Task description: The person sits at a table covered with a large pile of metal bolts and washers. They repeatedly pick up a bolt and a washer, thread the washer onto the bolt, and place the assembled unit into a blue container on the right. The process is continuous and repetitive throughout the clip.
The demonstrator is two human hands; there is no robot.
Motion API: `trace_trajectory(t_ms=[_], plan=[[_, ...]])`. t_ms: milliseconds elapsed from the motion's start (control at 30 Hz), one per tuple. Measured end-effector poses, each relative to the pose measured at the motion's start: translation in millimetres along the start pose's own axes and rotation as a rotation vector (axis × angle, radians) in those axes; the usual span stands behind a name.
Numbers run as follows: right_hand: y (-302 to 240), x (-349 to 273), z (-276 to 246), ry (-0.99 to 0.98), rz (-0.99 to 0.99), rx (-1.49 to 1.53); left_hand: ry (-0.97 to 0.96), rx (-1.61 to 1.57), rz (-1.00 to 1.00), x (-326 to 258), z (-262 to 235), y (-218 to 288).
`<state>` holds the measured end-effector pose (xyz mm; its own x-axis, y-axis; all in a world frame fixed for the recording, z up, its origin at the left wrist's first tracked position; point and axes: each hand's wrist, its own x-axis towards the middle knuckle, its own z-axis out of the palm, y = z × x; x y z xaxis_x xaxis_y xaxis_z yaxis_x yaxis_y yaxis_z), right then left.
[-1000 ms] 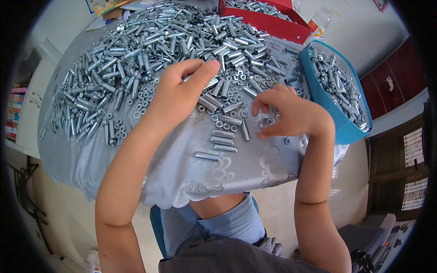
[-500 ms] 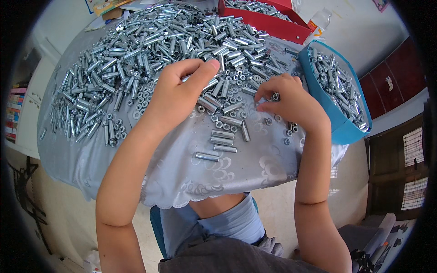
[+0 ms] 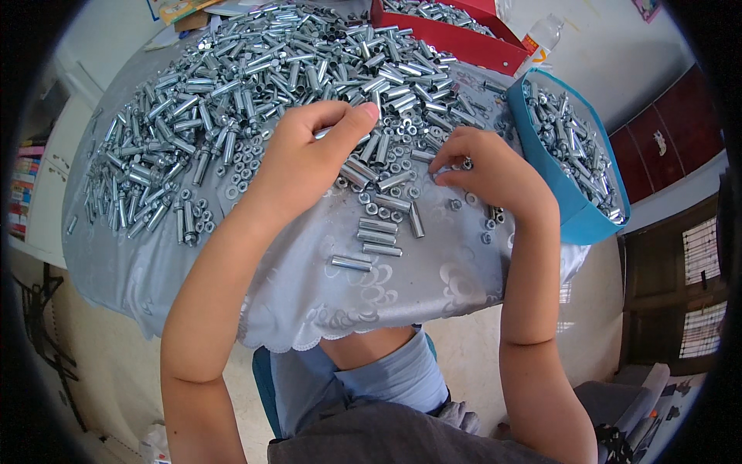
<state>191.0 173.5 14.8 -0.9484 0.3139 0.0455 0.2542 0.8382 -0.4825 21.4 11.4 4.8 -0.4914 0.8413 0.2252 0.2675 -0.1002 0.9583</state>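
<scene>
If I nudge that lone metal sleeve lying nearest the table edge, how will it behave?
The metal sleeve is a smooth, shiny cylinder lying on its side, so it will probably roll rather than slide. The glossy grey tablecloth looks slick and falls away at the edge just beyond, so it could roll off. It looks rigid and fairly heavy for its size.

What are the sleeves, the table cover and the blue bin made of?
Sleeves: bright plated steel by the look, silvery with sharp glints. Table cover: probably satin-like fabric or vinyl, grey sheen, embossed floral pattern, scalloped hem. Blue bin: likely plastic, smooth uniform colour.
</scene>
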Motion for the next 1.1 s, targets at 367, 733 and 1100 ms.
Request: trace_trajectory(t_ms=[367, 733, 1100], plan=[[1, 2, 6, 0.137, -0.185, -0.037, -0.029, -0.008, -0.044, -1, 5, 0], [-37, 14, 21, 0.266, -0.172, 0.962, -0.195, -0.204, -0.184, -3, 10, -4], [-35, 16, 23, 0.329, -0.173, 0.900, -0.269, -0.380, -0.160, -4, 11, -6]])
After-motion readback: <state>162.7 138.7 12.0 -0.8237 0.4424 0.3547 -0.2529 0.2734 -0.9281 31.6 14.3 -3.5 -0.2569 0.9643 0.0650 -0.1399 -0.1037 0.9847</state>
